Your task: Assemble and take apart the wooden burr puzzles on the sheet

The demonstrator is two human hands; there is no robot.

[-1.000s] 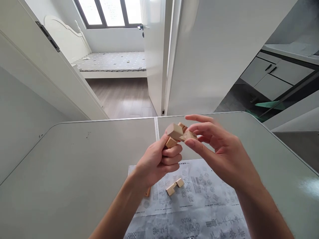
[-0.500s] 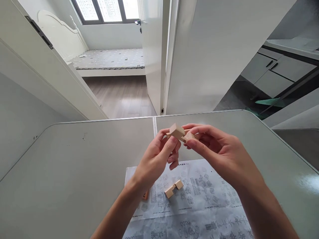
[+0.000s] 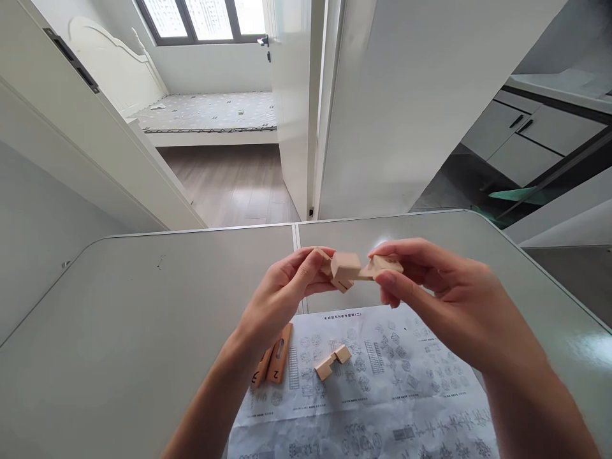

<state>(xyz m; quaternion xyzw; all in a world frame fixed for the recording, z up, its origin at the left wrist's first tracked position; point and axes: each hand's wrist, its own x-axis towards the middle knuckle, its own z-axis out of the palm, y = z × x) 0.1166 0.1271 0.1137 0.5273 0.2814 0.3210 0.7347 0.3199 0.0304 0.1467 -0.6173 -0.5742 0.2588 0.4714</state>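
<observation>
Both my hands are raised above a grey table (image 3: 143, 319) and hold pale wooden puzzle pieces between them. My left hand (image 3: 282, 296) pinches a notched wooden block (image 3: 345, 269) with thumb and fingers. My right hand (image 3: 440, 299) pinches a second wooden piece (image 3: 382, 266) that meets the block at its right side. Below the hands lies a printed instruction sheet (image 3: 382, 389). On it rest a small notched wooden piece (image 3: 333, 362) and two longer wooden bars (image 3: 272, 363) marked with numbers, beside my left forearm.
The table has a centre seam (image 3: 296, 239) and rounded far corners. Beyond it stand a white door (image 3: 291, 102), a white wall panel (image 3: 421, 95) and an open doorway to a room with a bed (image 3: 210, 115). Grey cabinets (image 3: 526, 146) are at the right.
My hands have moved slightly apart and the wooden pieces have turned between them. My left arm has shifted, uncovering the two numbered bars on the sheet.
</observation>
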